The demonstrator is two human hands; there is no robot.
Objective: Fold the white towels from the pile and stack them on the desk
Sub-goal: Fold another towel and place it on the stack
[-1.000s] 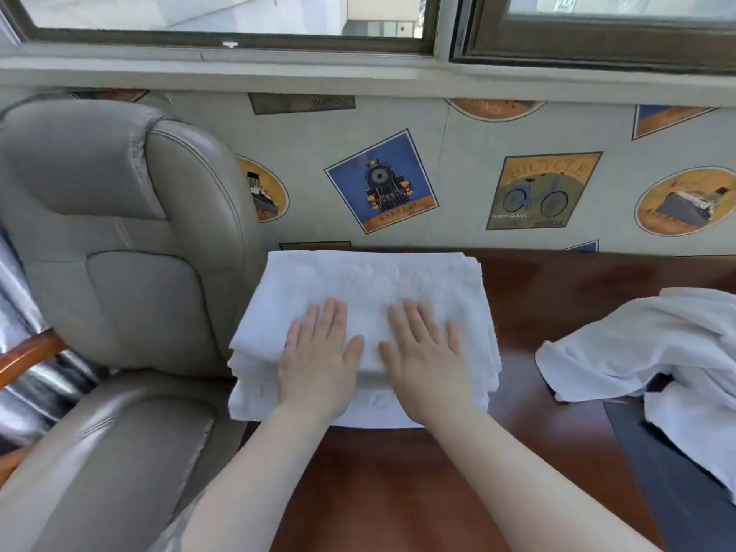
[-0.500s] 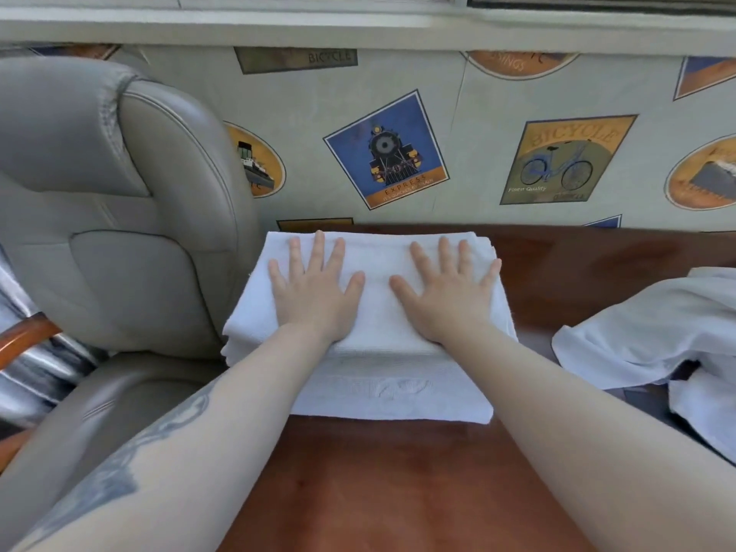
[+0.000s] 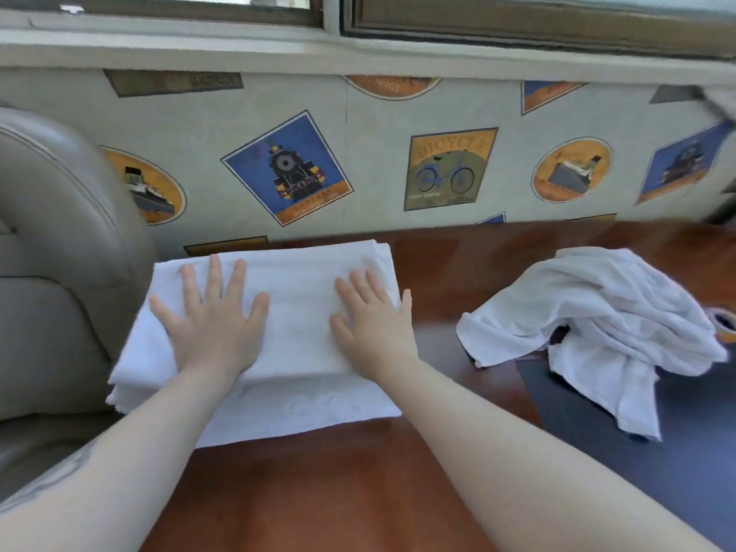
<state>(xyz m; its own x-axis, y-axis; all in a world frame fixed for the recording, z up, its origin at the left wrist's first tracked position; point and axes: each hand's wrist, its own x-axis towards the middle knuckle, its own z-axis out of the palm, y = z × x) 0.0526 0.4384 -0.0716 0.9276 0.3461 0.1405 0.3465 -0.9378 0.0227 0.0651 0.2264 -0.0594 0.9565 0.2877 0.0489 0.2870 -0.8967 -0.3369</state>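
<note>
A stack of folded white towels (image 3: 298,308) lies on the brown wooden desk (image 3: 326,484), at its left end by the wall. My left hand (image 3: 213,318) presses flat on the stack's left half, fingers spread and straight. On the right half, near the stack's right edge, my right hand (image 3: 372,316) lies flat too. A crumpled pile of unfolded white towels (image 3: 597,320) sits on the desk to the right, apart from the stack.
A grey leather chair (image 3: 59,272) stands against the desk's left end, touching the stack's side. A dark mat (image 3: 657,464) lies under the crumpled pile at the right. The wall with picture wallpaper (image 3: 286,169) runs right behind the desk.
Both hands slid apart on top of the stack, the left toward its left side and the right toward its right edge. The camera view shifted to the right.
</note>
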